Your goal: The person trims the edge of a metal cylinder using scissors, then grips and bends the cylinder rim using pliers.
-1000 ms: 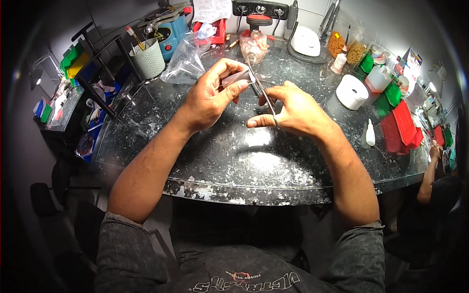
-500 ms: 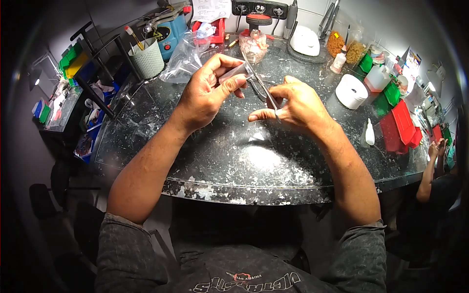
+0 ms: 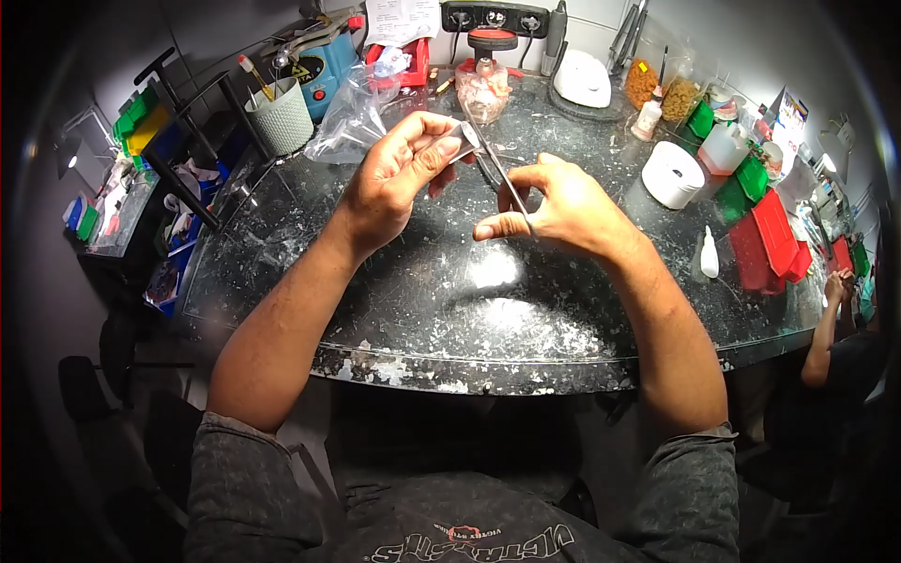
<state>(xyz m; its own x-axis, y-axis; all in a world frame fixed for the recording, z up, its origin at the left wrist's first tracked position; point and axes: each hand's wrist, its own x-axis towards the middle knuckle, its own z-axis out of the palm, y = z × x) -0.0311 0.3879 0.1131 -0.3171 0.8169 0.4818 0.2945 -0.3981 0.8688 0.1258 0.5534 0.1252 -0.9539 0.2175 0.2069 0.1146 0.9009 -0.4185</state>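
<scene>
Between the thumb and fingers of my left hand (image 3: 399, 174) is a small clear plastic piece (image 3: 458, 143). My right hand (image 3: 568, 204) has its fingers through the handles of metal scissors (image 3: 510, 184). The scissor blades point up and to the left, beside the end of the clear piece. Whether the blades touch it I cannot tell. Both hands are above the dark, paint-worn table (image 3: 422, 300). A crumpled clear bag (image 3: 347, 127) lies just behind my left hand.
At the back stand a pen cup (image 3: 280, 119), a blue machine (image 3: 319, 70), a red tray (image 3: 413, 66) and a glass jar (image 3: 484, 89). On the right are a white roll (image 3: 673, 175), a small white bottle (image 3: 709, 253) and red bins (image 3: 765, 239). Another person's arm (image 3: 819, 333) shows far right.
The clear piece in my left hand has tilted and shifted slightly. My right hand and the scissors have moved a little to the left.
</scene>
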